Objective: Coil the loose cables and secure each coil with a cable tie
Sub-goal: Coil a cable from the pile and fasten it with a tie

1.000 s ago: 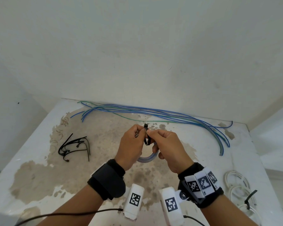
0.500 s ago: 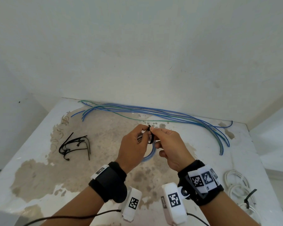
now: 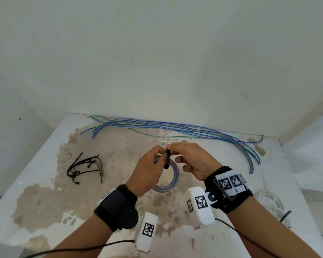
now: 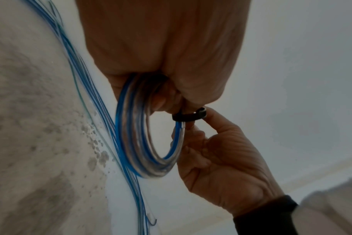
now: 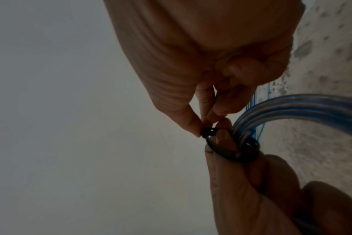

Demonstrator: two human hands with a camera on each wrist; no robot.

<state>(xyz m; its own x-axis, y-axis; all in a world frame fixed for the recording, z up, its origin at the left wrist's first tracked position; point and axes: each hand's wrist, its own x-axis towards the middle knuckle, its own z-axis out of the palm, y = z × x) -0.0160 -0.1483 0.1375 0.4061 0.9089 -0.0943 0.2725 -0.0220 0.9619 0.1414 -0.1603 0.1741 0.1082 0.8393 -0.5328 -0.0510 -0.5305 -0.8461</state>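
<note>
The person held a small blue coil (image 3: 172, 175) of cable up above the desk (image 3: 45, 164), near the middle. The left hand (image 3: 147, 172) was curled round the top of the coil. The right hand (image 3: 192, 161) pinched the black cable tie (image 3: 167, 159), which looped around the coil's strands with the left index finger caught inside the loop.

The coil looked light and springy, so it would likely pop open if the hand let go. It was best held right beside the tie, where the strands bunch together. The tie looked thin, bendy and a bit slippery, so a firm pinch near its little head (image 5: 268, 132) seemed the best way to hold it.

More loose blue cables (image 3: 175, 127) lay along the back of the desk, and spare black ties (image 3: 84, 169) lay to the left.
</note>
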